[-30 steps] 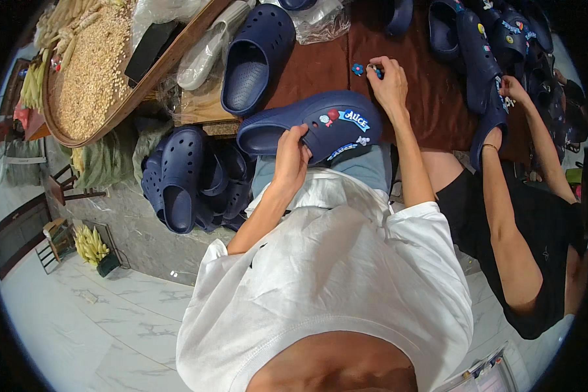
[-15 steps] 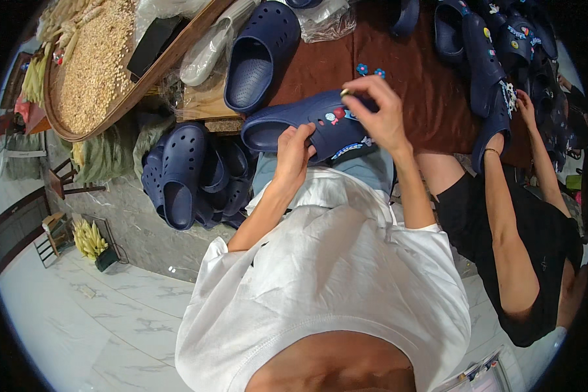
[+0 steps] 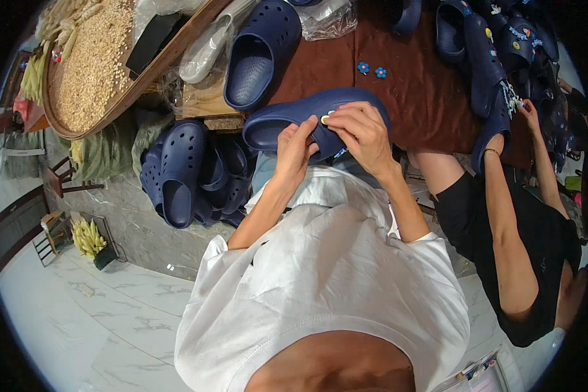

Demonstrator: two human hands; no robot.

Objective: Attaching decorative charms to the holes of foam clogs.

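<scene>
My left hand (image 3: 294, 149) grips the clog (image 3: 317, 102) near its opening, right hand (image 3: 367, 136) pinches a charm (image 3: 324, 120); probably light, squishy foam, edge holds best imo.

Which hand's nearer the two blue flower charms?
Right: the right hand is below the flower charms in view; the left hand is farther off, lower left, holding the clog.

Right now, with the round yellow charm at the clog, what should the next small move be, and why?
Probably, the right hand should press the round yellow charm straight down: it pinches the charm at the upper of the navy clog, and the left hand grips the clog, which should steady it. What lies beneath the charm is hidden.
</scene>
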